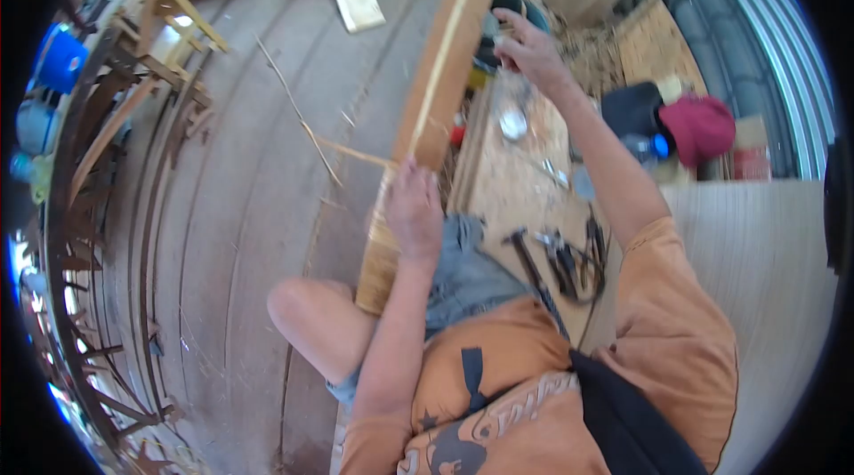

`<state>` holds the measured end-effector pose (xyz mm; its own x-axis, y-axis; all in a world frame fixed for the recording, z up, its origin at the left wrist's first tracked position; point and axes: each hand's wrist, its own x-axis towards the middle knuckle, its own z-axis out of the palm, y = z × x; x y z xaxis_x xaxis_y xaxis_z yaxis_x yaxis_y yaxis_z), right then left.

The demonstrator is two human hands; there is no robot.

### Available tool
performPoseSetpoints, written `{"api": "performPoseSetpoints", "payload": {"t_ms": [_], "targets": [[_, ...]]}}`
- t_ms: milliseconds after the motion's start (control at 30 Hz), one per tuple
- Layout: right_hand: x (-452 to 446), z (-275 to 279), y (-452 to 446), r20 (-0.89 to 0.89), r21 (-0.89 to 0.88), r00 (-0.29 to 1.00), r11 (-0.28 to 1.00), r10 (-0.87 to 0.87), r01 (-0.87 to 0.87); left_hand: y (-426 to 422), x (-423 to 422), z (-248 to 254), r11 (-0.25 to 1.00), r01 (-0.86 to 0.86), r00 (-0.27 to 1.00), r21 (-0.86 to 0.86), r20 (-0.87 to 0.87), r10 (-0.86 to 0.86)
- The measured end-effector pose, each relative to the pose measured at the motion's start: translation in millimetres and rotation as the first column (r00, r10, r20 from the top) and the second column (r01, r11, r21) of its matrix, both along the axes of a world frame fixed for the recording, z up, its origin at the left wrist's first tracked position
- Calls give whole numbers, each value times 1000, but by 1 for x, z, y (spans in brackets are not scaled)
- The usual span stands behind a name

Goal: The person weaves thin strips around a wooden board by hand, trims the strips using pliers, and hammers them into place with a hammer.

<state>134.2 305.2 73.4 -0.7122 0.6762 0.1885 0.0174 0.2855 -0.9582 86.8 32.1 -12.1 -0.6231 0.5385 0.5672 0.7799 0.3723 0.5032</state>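
A long wooden board (434,101) slants away from my lap, its near end by my bent knee. Along its upper face runs a thin pale strip (442,57); I cannot tell whether it is wood or a line in the surface. My left hand (414,213) is closed on the board near its middle, at the strip's lower end. To the right of the board's far end, my right hand (531,52) hovers beside a dark green bucket (535,14), index finger and thumb apart. Nothing plainly shows in it.
A hammer (527,257) and pliers (562,269) lie on plywood to my right, near a maroon cap (698,128) and a blue-capped bottle (648,148). Thin sticks (302,119) lie on the plank floor (240,208). A wooden rail edges the left side.
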Motion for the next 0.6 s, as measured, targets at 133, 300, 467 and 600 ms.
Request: {"api": "performPoseSetpoints", "payload": {"t_ms": [133,300,467,600], "targets": [[78,-47,-46,346,199,934,980,-84,14,3,-2,-10,999,-12,998,43,59,9],[198,-143,-164,678,150,707,980,-199,132,3,-2,-8,999,-14,998,51,70,10],[245,-167,-244,838,321,467,947,-282,-5,1,-1,-2,999,-3,997,46,81,-1],[250,-172,-237,769,303,596,953,-231,-21,2,-1,-2,997,-30,996,78,84,23]]}}
